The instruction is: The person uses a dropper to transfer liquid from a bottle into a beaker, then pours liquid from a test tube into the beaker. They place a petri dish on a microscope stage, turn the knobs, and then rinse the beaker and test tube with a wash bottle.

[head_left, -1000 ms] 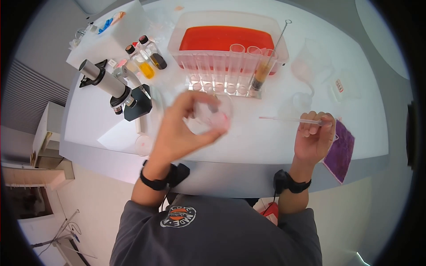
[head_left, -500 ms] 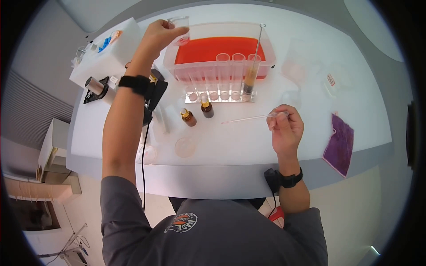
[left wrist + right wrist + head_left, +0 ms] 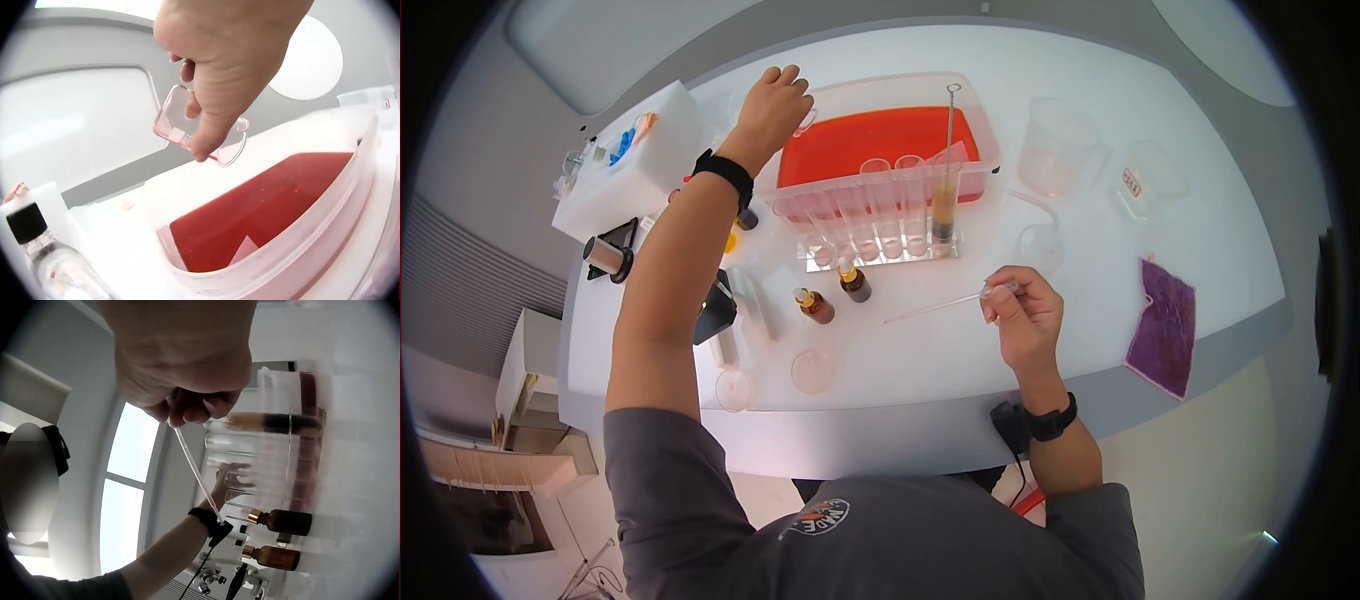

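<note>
My left hand [image 3: 775, 108] is stretched out over the far left corner of a clear plastic tub [image 3: 985, 125] of red liquid [image 3: 281, 200]. Between its thumb and fingers it grips a small clear beaker [image 3: 172, 107], tipped on its side, with pinkish traces inside. From the head view the hand hides most of that beaker. Near the front of the table my right hand [image 3: 1030, 315] pinches a clear plastic dropper pipette [image 3: 935, 308] by its bulb end, the thin stem pointing left. In the right wrist view the pipette [image 3: 195, 469] slants down from the fingertips.
A rack of test tubes [image 3: 880, 255], one holding a brush [image 3: 951, 110], stands before the tub. Two brown dropper bottles [image 3: 814, 305] and a round clear dish [image 3: 812, 371] lie nearer. A microscope [image 3: 605, 257] is left; a clear jug [image 3: 1050, 150] and purple cloth [image 3: 1165, 330] are right.
My left hand has carried the beaker from in front of the rack out to the tub's far left corner and tipped it. The right hand has shifted left with the pipette.
</note>
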A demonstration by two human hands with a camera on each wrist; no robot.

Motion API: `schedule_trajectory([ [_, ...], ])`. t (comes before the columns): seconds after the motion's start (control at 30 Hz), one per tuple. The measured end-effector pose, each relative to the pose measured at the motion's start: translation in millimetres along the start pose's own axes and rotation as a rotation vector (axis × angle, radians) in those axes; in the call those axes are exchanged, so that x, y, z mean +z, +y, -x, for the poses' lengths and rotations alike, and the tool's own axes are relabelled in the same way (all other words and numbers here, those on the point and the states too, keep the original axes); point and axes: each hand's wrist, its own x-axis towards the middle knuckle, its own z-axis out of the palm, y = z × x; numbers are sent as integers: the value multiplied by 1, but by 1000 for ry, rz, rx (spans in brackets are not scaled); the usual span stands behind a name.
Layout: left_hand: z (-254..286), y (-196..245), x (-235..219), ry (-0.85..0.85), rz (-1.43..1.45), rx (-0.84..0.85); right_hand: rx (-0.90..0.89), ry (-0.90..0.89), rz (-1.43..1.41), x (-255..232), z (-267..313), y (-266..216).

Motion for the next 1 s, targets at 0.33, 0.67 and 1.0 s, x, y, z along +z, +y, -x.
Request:
schedule_trajectory([
  [0.33, -3, -2, -2, -44, -45, -22, 11, -15, 22, 0, 2, -1],
  [0.67, 9, -11, -22, -279, 344, -566, 2, -9, 66, 3, 1, -2],
  [1.0, 80, 20, -174, 251, 1078, -670, -160, 59, -39, -4, 1, -11],
])
